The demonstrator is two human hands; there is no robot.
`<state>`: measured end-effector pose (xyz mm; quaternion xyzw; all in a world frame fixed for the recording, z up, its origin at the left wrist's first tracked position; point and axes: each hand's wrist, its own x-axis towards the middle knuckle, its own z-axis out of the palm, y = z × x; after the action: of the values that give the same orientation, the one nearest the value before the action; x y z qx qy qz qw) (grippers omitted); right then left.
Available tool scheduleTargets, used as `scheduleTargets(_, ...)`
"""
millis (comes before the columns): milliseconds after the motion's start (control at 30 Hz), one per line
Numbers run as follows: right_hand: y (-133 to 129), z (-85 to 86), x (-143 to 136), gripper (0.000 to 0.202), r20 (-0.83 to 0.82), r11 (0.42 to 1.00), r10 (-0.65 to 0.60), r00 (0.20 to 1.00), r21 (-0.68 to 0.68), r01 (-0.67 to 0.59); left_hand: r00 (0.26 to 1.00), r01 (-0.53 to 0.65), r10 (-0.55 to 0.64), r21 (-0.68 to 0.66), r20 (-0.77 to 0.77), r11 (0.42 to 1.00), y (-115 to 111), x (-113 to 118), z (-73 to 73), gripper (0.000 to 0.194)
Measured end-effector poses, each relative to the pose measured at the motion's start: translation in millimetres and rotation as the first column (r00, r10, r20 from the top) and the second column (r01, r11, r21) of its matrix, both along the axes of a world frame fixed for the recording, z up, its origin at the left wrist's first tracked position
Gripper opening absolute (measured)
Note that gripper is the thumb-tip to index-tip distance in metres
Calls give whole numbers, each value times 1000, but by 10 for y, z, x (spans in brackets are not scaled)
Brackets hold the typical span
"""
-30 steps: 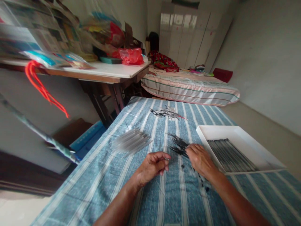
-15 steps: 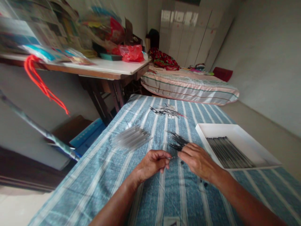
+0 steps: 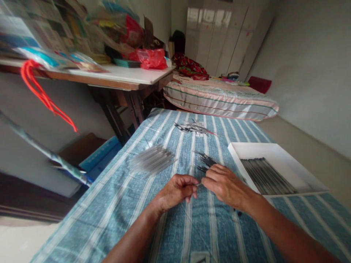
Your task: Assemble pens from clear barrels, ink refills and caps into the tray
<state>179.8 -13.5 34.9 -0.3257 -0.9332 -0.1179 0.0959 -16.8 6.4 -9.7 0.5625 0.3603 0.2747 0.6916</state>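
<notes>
My left hand (image 3: 179, 188) is closed in a pinch on a thin, pale, pen-like piece (image 3: 199, 184), mostly hidden by the fingers. Opposite it, my right hand (image 3: 223, 182) pinches the near end of the same piece, so the fingertips of both hands almost meet. Just behind the right hand lies a bunch of slim black pieces (image 3: 206, 160), partly covered by it. Left of the hands is a blurred bundle of clear, tube-like pen barrels (image 3: 154, 160). Farther back, thin dark sticks (image 3: 193, 128) with one red tip lie in a loose pile.
A white open box (image 3: 276, 149) on the right holds a row of dark pen-like sticks (image 3: 265, 177). Striped blue cloth (image 3: 123, 204) covers the table. A side table (image 3: 128, 75) with bags stands left, with a red cord hanging off it. Behind is a bed (image 3: 219, 96).
My right hand has moved slightly left, closing the gap to my left hand; less of the piece shows between them. The left hand stays nearly in place. The view shifts slightly.
</notes>
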Motion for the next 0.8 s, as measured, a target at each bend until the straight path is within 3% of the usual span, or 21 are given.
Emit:
scheduleTargets(233,-2,246,-182,17,-31,994,82,996,-73,-84,995,21,-24,35,98,999,-11,-16,119,23)
scheduleTargets(333,-75,416,-126,14,-240,996,67,968,68,-53,971,-36,33,6,236,999,-23,-20,113,25)
scheduleTargets(400,-120,444,-23,14,-434,985,11,901,162,66,941,-84,95,-49,325,995,-29,-23,98,26)
scheduleTargets(433,-133,414,37,14,-502,975,-41,864,167,144,922,-105,126,-79,365,991,-29,-26,93,26)
scheduleTargets(500,-136,268,146,15,-500,957,-221,838,53,284,885,-130,170,-122,434,984,-26,-29,90,25)
scheduleTargets(600,-106,-58,200,15,-144,865,-475,868,-257,431,850,-121,176,-140,497,983,-15,-26,93,22)
scheduleTargets(700,-76,-317,114,15,94,781,-525,846,-342,523,848,-100,158,-139,506,985,-9,-19,88,26)
scheduleTargets(800,-49,-440,11,16,172,776,-503,847,-340,531,854,-99,157,-140,496,985,-7,-18,84,24)
